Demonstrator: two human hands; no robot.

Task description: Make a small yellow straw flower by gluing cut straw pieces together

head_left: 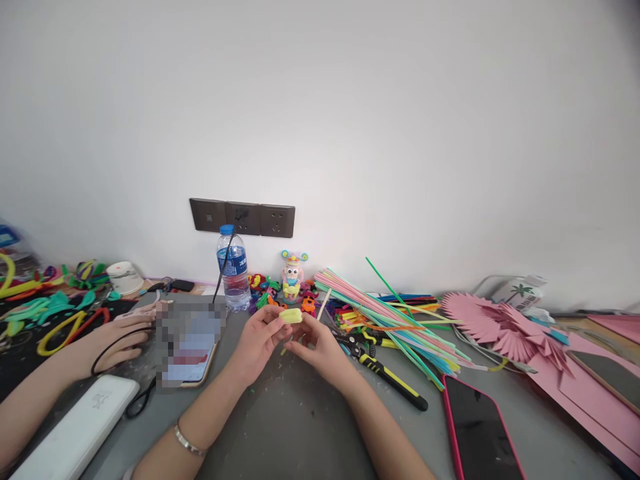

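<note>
My left hand (261, 343) pinches a small pale-yellow ridged piece (291, 316), oblong like a flat bundle of fuzzy pipe cleaner, between thumb and fingers. At its right end, my right hand (320, 350) closes its bent fingers on the same piece, with the fingertips partly hidden. A thin pale strip (325, 304) sticks up behind my right hand; whether it joins the piece I cannot tell. Just beyond my hands stands a clay-like figurine (291, 277) with big round eyes. To the right of my right hand lie black-and-yellow pliers (393, 380).
Left are a co-worker's hand (117, 343), a phone (193, 360), a white power bank (80, 427) and a water bottle (233, 273) with a cable. Right are bundled pipe cleaners (385, 313), pink folded paper (500, 327) and a red-cased phone (483, 430). A wall (375, 133) stands behind.
</note>
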